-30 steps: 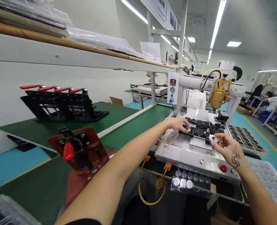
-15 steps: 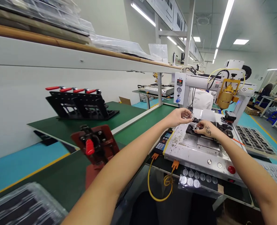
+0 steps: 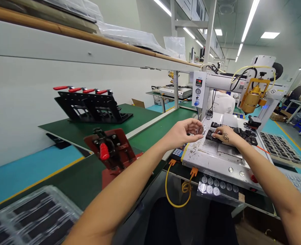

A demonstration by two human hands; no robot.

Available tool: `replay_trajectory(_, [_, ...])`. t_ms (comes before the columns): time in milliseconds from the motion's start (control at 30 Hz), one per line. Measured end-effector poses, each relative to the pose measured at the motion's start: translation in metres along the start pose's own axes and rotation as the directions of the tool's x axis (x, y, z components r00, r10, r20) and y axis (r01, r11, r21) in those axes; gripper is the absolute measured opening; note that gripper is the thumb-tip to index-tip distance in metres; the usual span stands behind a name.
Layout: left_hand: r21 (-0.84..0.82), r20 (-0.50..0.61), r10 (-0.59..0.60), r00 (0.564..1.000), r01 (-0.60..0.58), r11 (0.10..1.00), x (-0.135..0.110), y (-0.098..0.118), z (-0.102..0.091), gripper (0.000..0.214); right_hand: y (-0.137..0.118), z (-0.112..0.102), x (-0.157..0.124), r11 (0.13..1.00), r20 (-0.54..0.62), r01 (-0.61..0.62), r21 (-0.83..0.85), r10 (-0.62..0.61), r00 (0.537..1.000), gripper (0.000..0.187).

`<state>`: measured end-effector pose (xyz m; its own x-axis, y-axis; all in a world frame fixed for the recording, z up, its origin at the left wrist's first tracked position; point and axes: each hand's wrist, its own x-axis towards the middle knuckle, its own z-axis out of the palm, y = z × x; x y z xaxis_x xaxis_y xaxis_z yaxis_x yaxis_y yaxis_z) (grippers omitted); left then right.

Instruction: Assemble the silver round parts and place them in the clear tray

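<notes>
My left hand (image 3: 183, 132) is raised just left of the machine bed, its fingers curled round a small round ring-shaped part (image 3: 200, 130) with a shiny rim, which looks like a watch case. My right hand (image 3: 226, 134) reaches down onto the black fixture (image 3: 250, 139) on the machine bed. Its thumb and fingertips are pinched together at the fixture's left end, over a small shiny piece mostly covered by the fingers. Above and behind the hands hangs the machine's gold-coloured head (image 3: 251, 100), apart from both.
A white control box (image 3: 199, 89) stands behind the bed. A red clamp fixture (image 3: 112, 151) is near my left forearm, black fixtures (image 3: 94, 107) behind it. Trays of parts (image 3: 280, 148) lie right. A yellow cable (image 3: 166, 190) and a sheet of round stickers (image 3: 209, 190) are at the front.
My left hand has drawn back left and slightly down from the fixture with the ring-shaped part. My right hand stays at the fixture. The whole view has shifted slightly.
</notes>
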<state>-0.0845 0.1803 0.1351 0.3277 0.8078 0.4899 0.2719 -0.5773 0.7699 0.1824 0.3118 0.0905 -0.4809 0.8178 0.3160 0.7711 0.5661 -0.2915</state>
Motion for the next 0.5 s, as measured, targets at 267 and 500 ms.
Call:
replay_trajectory(267, [-0.124,-0.119,-0.091,0.989,0.076,0.989,-0.054,0.004,0.031,0.048,0.004,-0.043,-0.131,0.998,-0.447,-0.048,0.049,0.065,0.892,0.034])
replay_trajectory(500, [-0.338,-0.061,-0.287,0.956,0.251,0.907,-0.120,-0.037,0.068,0.048,0.045,-0.023,-0.296,0.872,-0.602,-0.454,0.184,0.465,0.649,0.045])
